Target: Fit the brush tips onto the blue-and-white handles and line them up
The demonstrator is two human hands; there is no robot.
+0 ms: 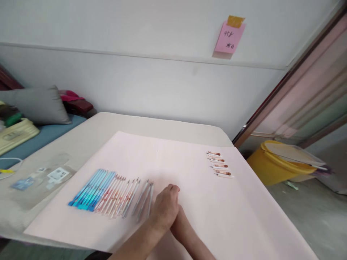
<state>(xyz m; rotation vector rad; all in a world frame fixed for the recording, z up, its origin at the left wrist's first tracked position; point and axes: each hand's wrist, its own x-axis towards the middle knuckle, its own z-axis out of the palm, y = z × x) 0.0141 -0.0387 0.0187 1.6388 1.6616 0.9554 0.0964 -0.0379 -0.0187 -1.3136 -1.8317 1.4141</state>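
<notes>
My left hand [166, 203] is closed, its fingers curled over in front of my right hand [177, 217]. Both hands press together above the pink sheet, and whatever they hold, if anything, is hidden. The right hand's fingers are covered by the left. Just left of my hands lie a few pale grey pens [143, 198], spread apart with tips pointing away. Beside them is a row of several white pens with pinkish-brown patterns [116, 196], and then a tight row of several blue and turquoise pens [93, 189]. Further off at the right, several short pens with brown ends [220, 165] lie sideways.
A large pink sheet [173, 155] covers much of the cream table [159, 124]. Clear plastic packaging [58, 175] lies left. A grey cushion [38, 104] and yellow basket [17, 135] sit beyond. A yellow bin [267, 164] stands right, and a pink note [230, 38] hangs on the wall.
</notes>
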